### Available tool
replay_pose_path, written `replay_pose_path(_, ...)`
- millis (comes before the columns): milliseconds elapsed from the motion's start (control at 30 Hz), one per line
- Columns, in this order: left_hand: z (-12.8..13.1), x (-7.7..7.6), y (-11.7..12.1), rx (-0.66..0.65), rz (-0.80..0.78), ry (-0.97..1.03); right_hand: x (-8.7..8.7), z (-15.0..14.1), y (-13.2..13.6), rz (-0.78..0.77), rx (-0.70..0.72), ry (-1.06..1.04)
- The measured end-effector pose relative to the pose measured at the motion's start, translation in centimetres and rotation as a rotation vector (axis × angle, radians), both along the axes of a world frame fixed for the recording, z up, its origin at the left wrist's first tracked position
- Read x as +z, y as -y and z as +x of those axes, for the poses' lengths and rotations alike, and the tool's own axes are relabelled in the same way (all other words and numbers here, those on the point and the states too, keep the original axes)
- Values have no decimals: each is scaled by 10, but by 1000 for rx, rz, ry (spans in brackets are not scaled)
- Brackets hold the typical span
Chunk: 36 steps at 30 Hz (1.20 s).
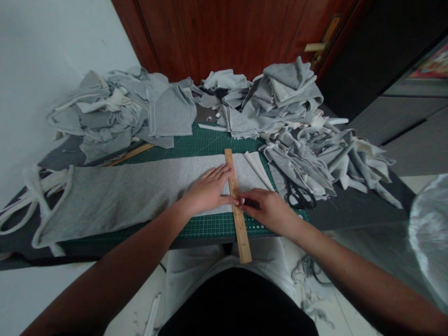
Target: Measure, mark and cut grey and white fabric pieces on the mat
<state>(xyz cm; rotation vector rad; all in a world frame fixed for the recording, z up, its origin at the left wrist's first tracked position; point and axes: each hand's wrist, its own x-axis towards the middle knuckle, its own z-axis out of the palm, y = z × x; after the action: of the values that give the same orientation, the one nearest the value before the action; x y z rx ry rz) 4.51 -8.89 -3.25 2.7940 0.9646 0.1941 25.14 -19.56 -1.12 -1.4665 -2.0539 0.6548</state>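
A length of grey knit fabric (140, 191) lies flat across the green cutting mat (210, 227), its right end partly folded over. Crosswise on it rests a wooden ruler (241, 228), whose near end sticks out past the table edge. My left hand (209, 190) is open and lies flat on the fabric, fingertips and thumb pressing on the ruler. At the ruler's right edge, my right hand (271, 210) is closed round a small dark tool (251, 203); my fingers hide most of it, so its exact kind is unclear.
Heaps of grey fabric scraps stand at the back left (115, 112) and back right (280, 98), with more scraps (315, 154) on the right. Black-handled scissors (300, 198) lie right of the mat. Another wooden strip (135, 151) lies behind the fabric. A wooden door (227, 37) closes the back.
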Motion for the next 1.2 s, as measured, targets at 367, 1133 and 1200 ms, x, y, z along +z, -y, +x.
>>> replay_pose_path(367,0,3,1,15,-10,-25,-12,17,-19,139,222,-30)
replay_pose_path(1133,1,3,2,15,11,-42,-21,23,-39,315,260,-4)
replay_pose_path(1200,1,4,2,14,4,-44,-21,23,-40,309,256,-3)
